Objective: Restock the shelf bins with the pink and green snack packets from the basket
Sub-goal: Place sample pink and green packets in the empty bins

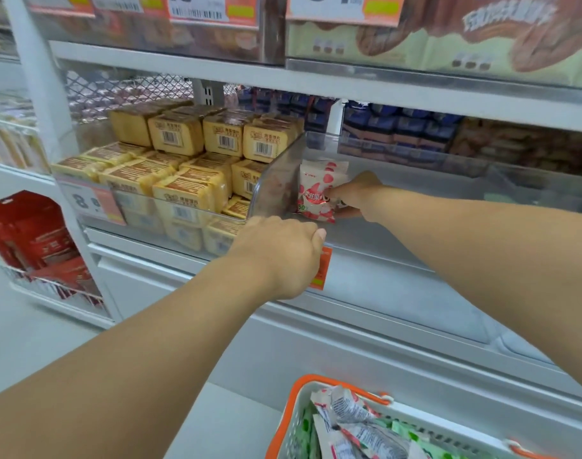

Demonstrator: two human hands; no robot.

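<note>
Two bare arms reach into the clear shelf bin (pixel 415 180). The right hand (pixel 357 197) pinches a pink snack packet (pixel 316 193) upright against the bin's left divider (pixel 278 183). Nearer, the left hand (pixel 283 256) curls over the bin's front edge. More packets fill the basket (pixel 294 422) below.

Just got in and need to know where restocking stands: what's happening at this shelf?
A person is filling a clear shelf bin. The right hand holds pink snack packets upright against the clear divider, inside the otherwise mostly bare bin. The left hand rests at the bin's front edge, fingers hidden. More pink and green packets wait in the orange-rimmed basket below. The neighbouring bin holds yellow packs.
</note>
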